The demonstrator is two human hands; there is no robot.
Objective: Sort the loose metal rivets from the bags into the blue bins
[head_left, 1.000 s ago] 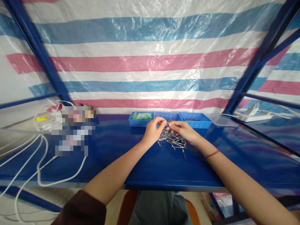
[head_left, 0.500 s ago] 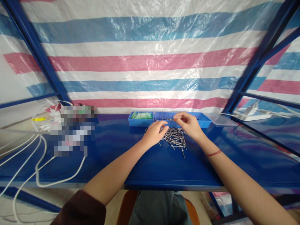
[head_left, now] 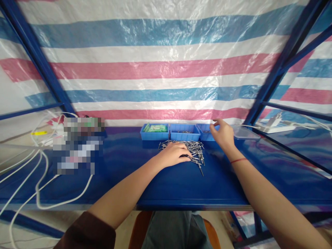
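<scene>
A loose pile of thin metal blind rivets (head_left: 196, 148) lies on the blue table in front of the bins. My left hand (head_left: 175, 154) is down at the near side of this pile, thumb and fingertips closed around a rivet, most of which is hidden. To the right, my right hand (head_left: 223, 135) hovers at the right blue bin (head_left: 207, 137), its thumb and forefinger apart and nothing visible between them. Some small metal pieces show inside that bin. More metal pieces lie in the middle blue bin (head_left: 184, 136).
The left blue bin (head_left: 155, 136) holds green-and-clear packets. A clear plastic lid (head_left: 246, 132) lies to the right of the bins. White cables (head_left: 43, 180) loop over the table's left side, near a blurred-out patch. A power strip (head_left: 275, 125) sits at the far right.
My left hand has come down and slightly right, into the rivets. My right hand has moved right, from the middle bin to the right bin, and its fingers have spread.
</scene>
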